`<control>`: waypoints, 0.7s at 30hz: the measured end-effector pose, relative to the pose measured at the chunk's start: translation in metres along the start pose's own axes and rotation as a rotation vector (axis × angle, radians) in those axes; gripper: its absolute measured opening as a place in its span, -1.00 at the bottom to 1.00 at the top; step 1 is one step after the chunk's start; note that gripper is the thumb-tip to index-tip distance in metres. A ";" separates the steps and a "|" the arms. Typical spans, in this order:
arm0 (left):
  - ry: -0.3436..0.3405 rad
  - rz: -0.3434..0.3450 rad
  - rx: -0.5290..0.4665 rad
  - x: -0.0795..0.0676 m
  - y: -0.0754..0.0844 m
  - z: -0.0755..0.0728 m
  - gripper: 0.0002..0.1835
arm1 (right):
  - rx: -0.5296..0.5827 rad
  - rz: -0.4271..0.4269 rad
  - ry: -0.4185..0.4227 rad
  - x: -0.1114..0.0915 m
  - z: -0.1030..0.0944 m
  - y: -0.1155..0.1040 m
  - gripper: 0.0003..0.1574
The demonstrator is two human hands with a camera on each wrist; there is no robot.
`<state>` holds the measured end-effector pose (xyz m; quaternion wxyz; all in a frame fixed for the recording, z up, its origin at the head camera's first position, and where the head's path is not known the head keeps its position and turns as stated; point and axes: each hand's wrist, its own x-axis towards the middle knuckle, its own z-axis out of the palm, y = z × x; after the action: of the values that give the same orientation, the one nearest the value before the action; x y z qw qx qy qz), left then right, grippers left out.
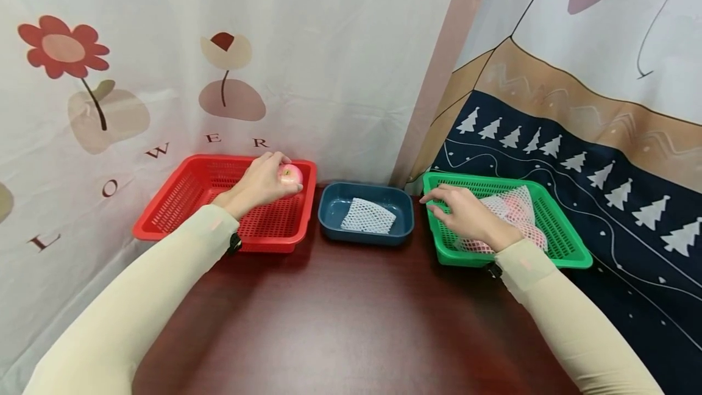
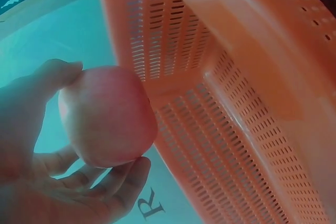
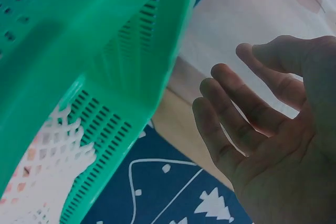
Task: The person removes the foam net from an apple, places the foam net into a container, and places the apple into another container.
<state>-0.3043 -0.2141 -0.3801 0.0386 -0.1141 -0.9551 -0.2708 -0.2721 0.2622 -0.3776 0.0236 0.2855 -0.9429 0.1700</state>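
Observation:
My left hand [image 1: 262,180] grips a pink-red apple [image 1: 290,177] over the right part of the red basket [image 1: 274,242]. In the left wrist view the thumb and fingertips hold the bare apple [image 2: 110,116] beside the basket's slotted wall. My right hand [image 1: 466,215] is above the left side of the green basket [image 1: 565,236], holding nothing. Its fingers are loosely bent and apart in the right wrist view. Beneath and beside that hand, fruit in white foam nets [image 1: 515,209] lies in the green basket. A white foam net [image 1: 367,216] lies flat in the dark blue tray [image 1: 406,224].
The baskets and the tray stand in a row along the back of a dark reddish table [image 1: 351,316]. Behind them hangs a white printed curtain [image 1: 340,66]; a navy cloth with white trees [image 1: 603,218] hangs at the right, close to the green basket.

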 end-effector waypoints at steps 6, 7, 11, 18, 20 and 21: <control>-0.028 -0.010 0.021 0.007 0.000 0.001 -0.23 | 0.008 0.020 0.004 -0.003 -0.002 0.008 -0.62; -0.033 -0.012 0.026 0.009 0.000 0.001 -0.24 | 0.009 0.022 0.005 -0.004 -0.002 0.009 -0.62; -0.055 -0.017 0.049 0.014 0.000 0.002 -0.25 | 0.011 0.034 0.003 -0.006 -0.004 0.015 -0.61; -0.076 -0.022 0.085 0.024 -0.003 0.005 -0.27 | 0.003 0.036 0.007 -0.009 -0.008 0.023 -0.61; -0.083 -0.020 0.094 0.027 -0.004 0.006 -0.29 | 0.005 0.042 0.005 -0.010 -0.009 0.025 -0.61; -0.088 -0.018 0.099 0.028 -0.004 0.007 -0.30 | 0.007 0.050 0.002 -0.011 -0.009 0.026 -0.61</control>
<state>-0.3328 -0.2085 -0.3845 -0.0001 -0.1153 -0.9690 -0.2183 -0.2780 0.2914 -0.3786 0.0194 0.2618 -0.9491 0.1742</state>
